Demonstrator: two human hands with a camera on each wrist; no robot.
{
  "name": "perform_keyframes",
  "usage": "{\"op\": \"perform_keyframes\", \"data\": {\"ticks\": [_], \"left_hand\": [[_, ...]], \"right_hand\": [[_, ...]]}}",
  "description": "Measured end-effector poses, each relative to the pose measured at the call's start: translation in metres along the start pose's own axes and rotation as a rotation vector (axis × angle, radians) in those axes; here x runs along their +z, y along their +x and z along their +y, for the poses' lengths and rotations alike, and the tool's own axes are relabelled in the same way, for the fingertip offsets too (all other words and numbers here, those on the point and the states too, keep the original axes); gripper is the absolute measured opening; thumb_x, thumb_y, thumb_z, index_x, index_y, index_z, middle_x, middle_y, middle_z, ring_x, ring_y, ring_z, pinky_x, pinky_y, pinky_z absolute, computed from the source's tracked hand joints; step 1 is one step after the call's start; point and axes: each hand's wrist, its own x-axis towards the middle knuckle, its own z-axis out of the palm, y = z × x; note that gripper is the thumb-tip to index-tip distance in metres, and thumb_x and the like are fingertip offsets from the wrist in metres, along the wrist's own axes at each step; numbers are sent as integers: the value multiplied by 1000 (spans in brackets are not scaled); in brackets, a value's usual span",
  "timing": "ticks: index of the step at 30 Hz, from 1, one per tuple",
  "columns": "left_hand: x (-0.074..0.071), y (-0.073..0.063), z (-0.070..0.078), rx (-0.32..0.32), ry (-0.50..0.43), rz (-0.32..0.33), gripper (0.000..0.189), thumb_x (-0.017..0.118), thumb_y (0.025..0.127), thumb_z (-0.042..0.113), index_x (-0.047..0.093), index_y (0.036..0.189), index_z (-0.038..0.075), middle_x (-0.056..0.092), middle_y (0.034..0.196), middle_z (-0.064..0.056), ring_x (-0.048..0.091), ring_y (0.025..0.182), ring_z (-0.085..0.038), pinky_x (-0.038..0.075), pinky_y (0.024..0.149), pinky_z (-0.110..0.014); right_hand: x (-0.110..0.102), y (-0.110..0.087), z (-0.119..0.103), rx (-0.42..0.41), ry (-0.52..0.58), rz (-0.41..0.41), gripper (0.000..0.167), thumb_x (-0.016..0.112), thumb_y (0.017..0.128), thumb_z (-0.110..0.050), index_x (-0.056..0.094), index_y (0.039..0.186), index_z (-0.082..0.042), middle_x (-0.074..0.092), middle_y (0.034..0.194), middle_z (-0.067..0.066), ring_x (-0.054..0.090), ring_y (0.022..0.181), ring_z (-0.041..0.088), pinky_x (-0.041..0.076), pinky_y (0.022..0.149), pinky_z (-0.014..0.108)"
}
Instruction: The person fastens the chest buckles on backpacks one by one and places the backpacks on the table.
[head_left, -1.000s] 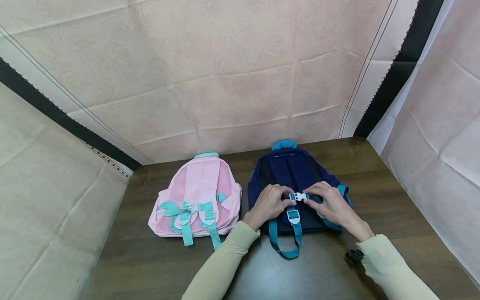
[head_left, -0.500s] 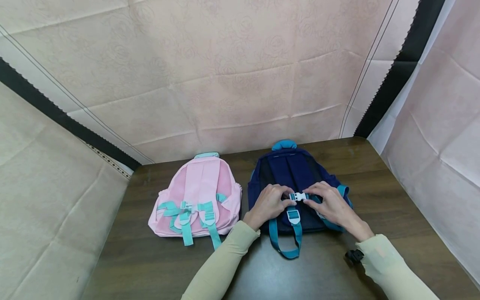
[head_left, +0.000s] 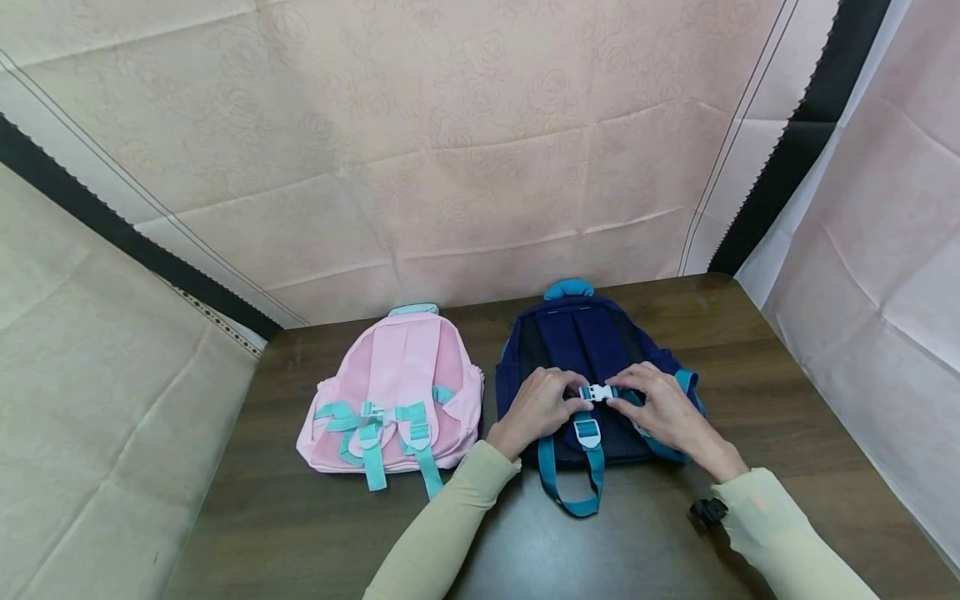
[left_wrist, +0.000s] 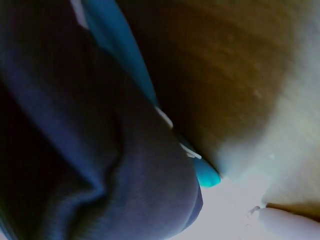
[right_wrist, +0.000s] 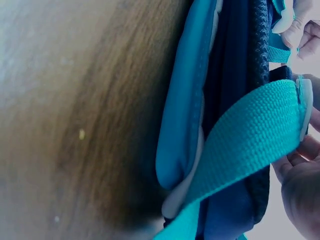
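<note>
Two hands [head_left: 542, 406] [head_left: 662, 403] pinch one buckle [head_left: 597, 392]; two backpacks [head_left: 405, 358] [head_left: 581, 337]

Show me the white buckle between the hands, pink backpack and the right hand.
White buckle [head_left: 599, 393], head view, its middle.
Pink backpack [head_left: 387, 379], head view, a shoulder strap.
Right hand [head_left: 666, 408], head view, its back.

on the table [head_left: 247, 500], near its far edge, the left backpack [head_left: 405, 358] lies just beside the right backpack [head_left: 577, 333]. over the latter, the buckle [head_left: 597, 392] sits between the left hand [head_left: 537, 406] and the right hand [head_left: 662, 406]; below it, a strap [head_left: 596, 467] extends past the bag's near edge. behind stands a cloth wall [head_left: 480, 150].
</note>
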Motion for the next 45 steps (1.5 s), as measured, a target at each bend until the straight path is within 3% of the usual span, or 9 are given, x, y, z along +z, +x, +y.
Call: {"op": "perform_keyframes", "data": {"ticks": [45], "left_hand": [[0,1,-2,29,16,-1,27,84,98,26,82,119,10,85,103,-2,71,90,-14,53,88,-25]], "right_hand": [[3,1,1,-36,-14,5,25,86,90,-2,82,114,-1,80,109,13,70,102,29,63,85,45]]}}
